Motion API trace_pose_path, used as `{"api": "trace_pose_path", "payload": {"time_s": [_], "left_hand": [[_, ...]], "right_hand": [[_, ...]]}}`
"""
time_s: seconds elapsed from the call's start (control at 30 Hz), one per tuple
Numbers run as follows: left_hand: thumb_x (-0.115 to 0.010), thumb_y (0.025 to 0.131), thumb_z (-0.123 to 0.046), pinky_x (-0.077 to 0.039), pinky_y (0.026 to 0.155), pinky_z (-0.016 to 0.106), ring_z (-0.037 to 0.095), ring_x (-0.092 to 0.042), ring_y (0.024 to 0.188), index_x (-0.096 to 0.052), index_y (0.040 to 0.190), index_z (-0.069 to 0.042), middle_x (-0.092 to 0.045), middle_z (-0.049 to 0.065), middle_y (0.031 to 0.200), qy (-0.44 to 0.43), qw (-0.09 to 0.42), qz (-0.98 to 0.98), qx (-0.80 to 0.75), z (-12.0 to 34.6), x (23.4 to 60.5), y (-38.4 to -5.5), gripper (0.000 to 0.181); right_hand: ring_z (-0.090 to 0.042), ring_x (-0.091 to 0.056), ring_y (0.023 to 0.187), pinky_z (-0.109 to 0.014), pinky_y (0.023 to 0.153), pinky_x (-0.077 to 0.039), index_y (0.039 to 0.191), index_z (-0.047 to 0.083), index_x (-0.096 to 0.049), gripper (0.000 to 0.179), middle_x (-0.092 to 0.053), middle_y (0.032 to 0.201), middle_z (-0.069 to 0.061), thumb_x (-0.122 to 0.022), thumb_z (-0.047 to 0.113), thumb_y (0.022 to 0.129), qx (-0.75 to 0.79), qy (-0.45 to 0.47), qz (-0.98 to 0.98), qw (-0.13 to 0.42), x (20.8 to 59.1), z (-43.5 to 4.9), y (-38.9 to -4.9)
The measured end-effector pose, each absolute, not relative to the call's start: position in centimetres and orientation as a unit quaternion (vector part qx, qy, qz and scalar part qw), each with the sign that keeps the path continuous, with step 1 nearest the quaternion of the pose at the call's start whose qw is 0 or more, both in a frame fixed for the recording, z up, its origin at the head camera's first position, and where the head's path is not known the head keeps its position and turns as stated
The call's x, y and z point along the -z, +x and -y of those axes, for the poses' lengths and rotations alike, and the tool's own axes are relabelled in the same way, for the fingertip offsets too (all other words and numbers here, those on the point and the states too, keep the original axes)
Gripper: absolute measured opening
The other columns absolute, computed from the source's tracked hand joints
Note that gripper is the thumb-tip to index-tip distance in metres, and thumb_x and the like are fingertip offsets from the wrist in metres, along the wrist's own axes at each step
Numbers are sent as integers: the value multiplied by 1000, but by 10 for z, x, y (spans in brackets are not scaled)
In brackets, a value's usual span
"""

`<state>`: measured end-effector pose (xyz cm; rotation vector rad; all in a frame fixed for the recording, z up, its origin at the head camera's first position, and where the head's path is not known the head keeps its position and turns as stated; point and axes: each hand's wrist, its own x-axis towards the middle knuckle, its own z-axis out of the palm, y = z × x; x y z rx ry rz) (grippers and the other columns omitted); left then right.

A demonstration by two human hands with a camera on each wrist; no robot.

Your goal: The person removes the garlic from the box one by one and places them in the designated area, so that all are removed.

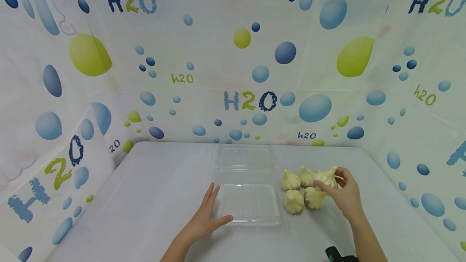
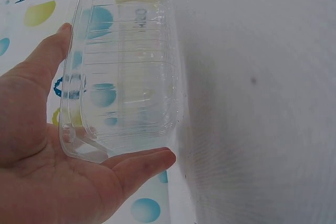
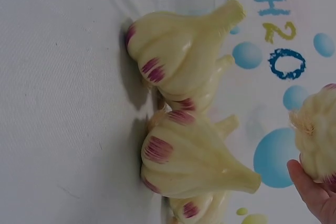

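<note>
A clear plastic clamshell box [image 1: 251, 207] lies opened on the table, its lid [image 1: 245, 159] folded back on the far side. My left hand [image 1: 204, 219] rests at the box's left side, thumb and fingers spread along its edge. In the left wrist view, the straight fingers touch the ribbed clear wall [image 2: 126, 77]. With my right hand [image 1: 347, 197] I pinch a garlic bulb [image 1: 327, 177] between thumb and fingers. It is raised above the other bulbs; the right wrist view shows its rooted underside [image 3: 315, 135]. Several pale bulbs with purple streaks [image 3: 178, 51] stand grouped right of the box.
A white-covered table [image 1: 145, 197] spreads out on both sides of the box. Behind it hangs a curtain [image 1: 211, 43] printed with blue and green drops. A black object [image 1: 340, 255] shows at the bottom edge, near my right forearm.
</note>
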<state>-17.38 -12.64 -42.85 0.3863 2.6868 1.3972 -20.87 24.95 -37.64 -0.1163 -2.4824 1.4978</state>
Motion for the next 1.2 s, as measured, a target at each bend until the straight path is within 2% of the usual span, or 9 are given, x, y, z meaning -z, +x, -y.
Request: {"api": "trace_pose_path", "payload": {"time_s": [0.33, 0.67, 0.8, 0.87, 0.97, 1.07, 1.1, 1.17, 1.2], "left_hand": [[-70, 79, -38, -21, 98, 64, 44, -8, 134, -14, 146, -4, 3, 18, 151, 127, 49, -880, -454, 126, 429, -175, 94], [-70, 79, -38, -21, 98, 64, 45, -9, 134, -14, 146, -3, 2, 19, 151, 127, 48, -881, -453, 127, 428, -173, 94], [-71, 78, -38, -22, 97, 64, 45, -10, 134, -15, 145, -3, 1, 20, 151, 127, 46, -881, -454, 127, 428, -173, 94], [-71, 78, -38, -21, 98, 64, 44, -9, 134, -15, 146, -4, 2, 19, 151, 124, 47, -881, -455, 127, 428, -173, 94], [-71, 78, -38, -22, 97, 64, 44, -10, 134, -15, 146, -4, 2, 18, 151, 125, 47, -881, -454, 127, 428, -173, 94], [-70, 79, -39, -22, 98, 64, 43, -9, 134, -15, 146, -5, 2, 17, 152, 125, 47, -882, -453, 126, 429, -173, 94], [-70, 79, -39, -22, 98, 64, 43, -9, 134, -15, 146, -5, 3, 17, 152, 125, 47, -882, -453, 126, 429, -174, 94], [-70, 79, -39, -22, 98, 64, 43, -9, 134, -15, 146, -5, 2, 17, 152, 124, 47, -882, -453, 126, 430, -174, 94], [-70, 79, -39, -22, 98, 64, 43, -9, 134, -15, 146, -4, 2, 17, 152, 124, 46, -882, -453, 126, 430, -174, 94]], "right_hand": [[7, -45, 88, -12, 65, -48, 124, -3, -37, 65, -42, 117, -11, -74, 24, 78, -520, -60, 842, 132, 380, -268, -207], [14, -44, 84, -14, 64, -50, 123, -3, -37, 63, -39, 117, -11, -73, 23, 79, -525, -82, 836, 137, 387, -283, -208], [17, -43, 81, -14, 62, -50, 123, -5, -36, 65, -39, 119, -15, -74, 23, 78, -525, -89, 836, 133, 392, -287, -209], [13, -45, 83, -13, 62, -49, 124, -5, -36, 66, -39, 121, -17, -74, 23, 78, -521, -99, 838, 130, 394, -288, -209], [-9, -55, 98, -10, 62, -47, 126, -6, -35, 70, -37, 124, -19, -74, 25, 78, -516, -118, 839, 126, 397, -290, -209], [-36, -46, 115, -7, 61, -44, 129, -7, -32, 74, -36, 127, -22, -74, 26, 78, -516, -132, 837, 124, 399, -291, -210], [-40, -43, 118, -7, 61, -44, 130, -7, -32, 75, -35, 128, -23, -74, 26, 78, -518, -134, 836, 123, 400, -292, -210], [-38, -46, 115, -8, 60, -44, 130, -7, -31, 75, -36, 127, -23, -74, 27, 78, -516, -140, 836, 123, 401, -293, -210], [-30, -53, 109, -9, 60, -45, 130, -7, -32, 76, -36, 127, -23, -74, 27, 77, -516, -142, 836, 124, 402, -293, -210]]}}
